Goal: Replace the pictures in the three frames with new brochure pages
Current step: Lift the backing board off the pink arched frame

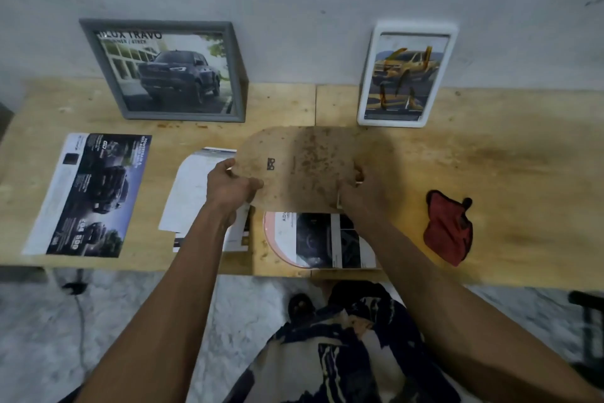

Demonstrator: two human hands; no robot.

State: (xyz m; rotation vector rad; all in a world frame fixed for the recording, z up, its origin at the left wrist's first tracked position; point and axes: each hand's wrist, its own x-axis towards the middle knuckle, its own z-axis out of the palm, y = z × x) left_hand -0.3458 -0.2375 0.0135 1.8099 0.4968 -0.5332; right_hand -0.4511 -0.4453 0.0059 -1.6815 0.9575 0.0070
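I hold a brown, stained backing board (304,167) with rounded corners above the table's middle. My left hand (228,185) grips its left edge; my right hand (358,188) grips its right lower edge. Under the board lies a pink round-edged frame (273,240) face down, with a brochure page (330,239) laid on it. A grey frame (163,70) with a dark truck picture leans on the wall at the left. A white frame (407,74) with a yellow truck picture leans at the right.
A dark brochure page (88,195) lies flat at the table's left. Several loose pages (196,193) are stacked beside my left wrist. A red cloth (447,231) lies at the right. The wooden table's front edge (163,267) runs close to my body.
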